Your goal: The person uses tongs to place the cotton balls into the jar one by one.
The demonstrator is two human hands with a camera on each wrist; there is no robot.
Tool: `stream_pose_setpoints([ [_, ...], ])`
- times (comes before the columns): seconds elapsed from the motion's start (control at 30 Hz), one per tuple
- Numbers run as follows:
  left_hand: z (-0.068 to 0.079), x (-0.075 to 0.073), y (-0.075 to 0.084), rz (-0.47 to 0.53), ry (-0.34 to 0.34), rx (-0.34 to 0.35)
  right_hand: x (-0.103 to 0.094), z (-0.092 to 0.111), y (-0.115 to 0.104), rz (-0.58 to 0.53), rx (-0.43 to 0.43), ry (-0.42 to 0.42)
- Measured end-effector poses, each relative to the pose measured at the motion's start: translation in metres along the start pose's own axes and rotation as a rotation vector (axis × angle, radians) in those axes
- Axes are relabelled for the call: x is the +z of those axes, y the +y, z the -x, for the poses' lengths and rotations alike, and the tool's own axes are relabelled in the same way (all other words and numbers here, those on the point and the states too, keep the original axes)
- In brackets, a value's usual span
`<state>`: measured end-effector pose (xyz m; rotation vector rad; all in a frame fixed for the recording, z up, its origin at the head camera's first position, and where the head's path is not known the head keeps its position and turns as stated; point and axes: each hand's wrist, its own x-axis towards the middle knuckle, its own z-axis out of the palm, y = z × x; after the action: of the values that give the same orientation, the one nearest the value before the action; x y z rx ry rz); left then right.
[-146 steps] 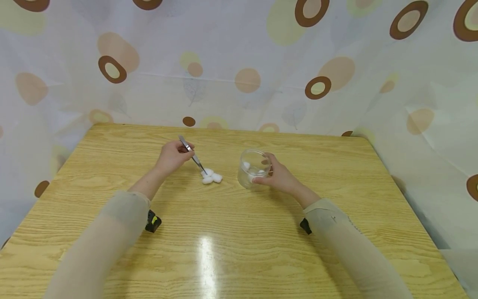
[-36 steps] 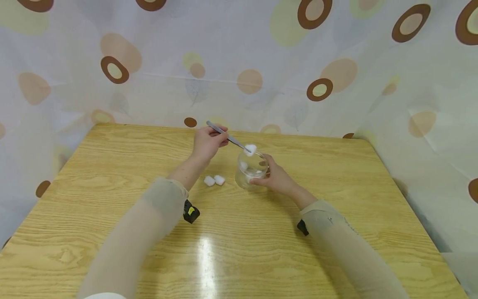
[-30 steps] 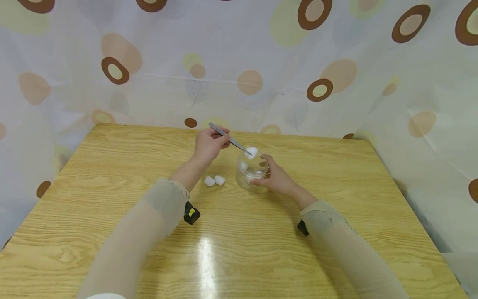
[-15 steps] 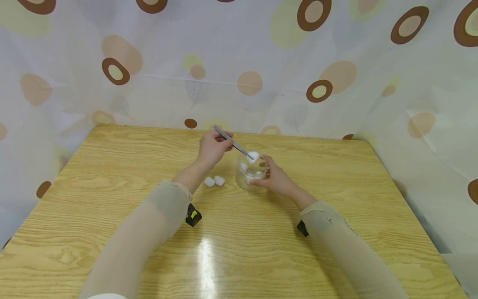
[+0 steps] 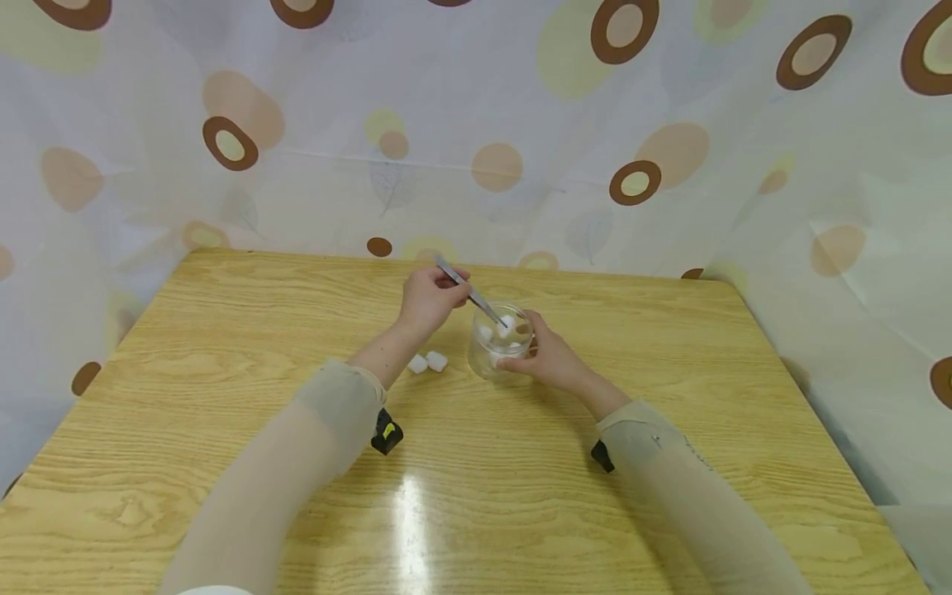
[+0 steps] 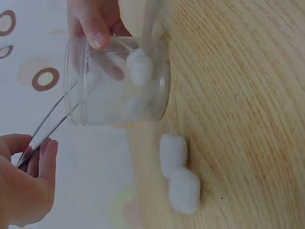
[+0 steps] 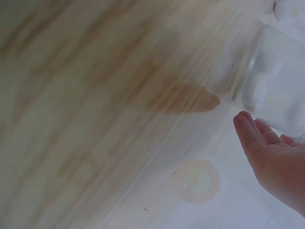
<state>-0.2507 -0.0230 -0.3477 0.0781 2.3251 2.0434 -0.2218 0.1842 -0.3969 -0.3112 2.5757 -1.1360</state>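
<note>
My left hand (image 5: pixel 430 302) pinches metal tweezers (image 5: pixel 473 293), whose tips slant down into the mouth of a clear round jar (image 5: pixel 482 361). A white cotton ball (image 5: pixel 506 324) is at the tips, inside the rim. From the right side, my right hand (image 5: pixel 554 355) grips the jar, which stands upright on the table; thumb and fingers lie round its wall. More cotton balls lie at the jar's bottom, blurred through the plastic in the left wrist view. Two cotton balls (image 6: pixel 185 191) touch each other on the table, left of the jar and near my left wrist.
The wooden table (image 5: pixel 506 479) reaches back to a patterned curtain (image 5: pixel 446 99) that also hangs along both sides. A black device (image 5: pixel 387 432) sits under the left wrist, and another black device (image 5: pixel 602 455) under the right.
One cotton ball has left the group on the table. The left hand carried it in the tweezers rightward over the jar, then lowered it inside the rim. The right hand stayed on the jar.
</note>
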Motion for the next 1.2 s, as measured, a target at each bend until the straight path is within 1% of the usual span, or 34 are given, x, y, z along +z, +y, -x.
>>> stream_pose_setpoints([
  [0.2,0.000,-0.002,-0.002,0.030,-0.002,-0.008,0.000,0.000,0.000,-0.007,-0.002,-0.001],
  [0.37,-0.002,-0.010,0.001,0.079,0.012,-0.019,0.000,0.000,-0.001,-0.012,-0.010,-0.001],
  [0.53,-0.004,-0.026,0.002,0.102,0.031,-0.030,0.000,0.002,-0.003,-0.010,-0.009,0.004],
  [0.83,-0.001,-0.063,-0.003,0.125,0.084,-0.049,0.000,0.004,-0.005,0.009,-0.011,0.003],
  [0.97,0.001,-0.077,-0.008,0.071,0.076,-0.064,0.000,0.004,-0.004,0.014,-0.010,0.005],
  [1.13,0.005,-0.086,-0.016,-0.024,0.019,-0.098,0.000,0.003,-0.002,0.022,-0.033,0.014],
  [1.2,0.006,-0.088,-0.021,-0.050,-0.005,-0.100,0.000,0.003,-0.002,0.021,-0.039,0.014],
])
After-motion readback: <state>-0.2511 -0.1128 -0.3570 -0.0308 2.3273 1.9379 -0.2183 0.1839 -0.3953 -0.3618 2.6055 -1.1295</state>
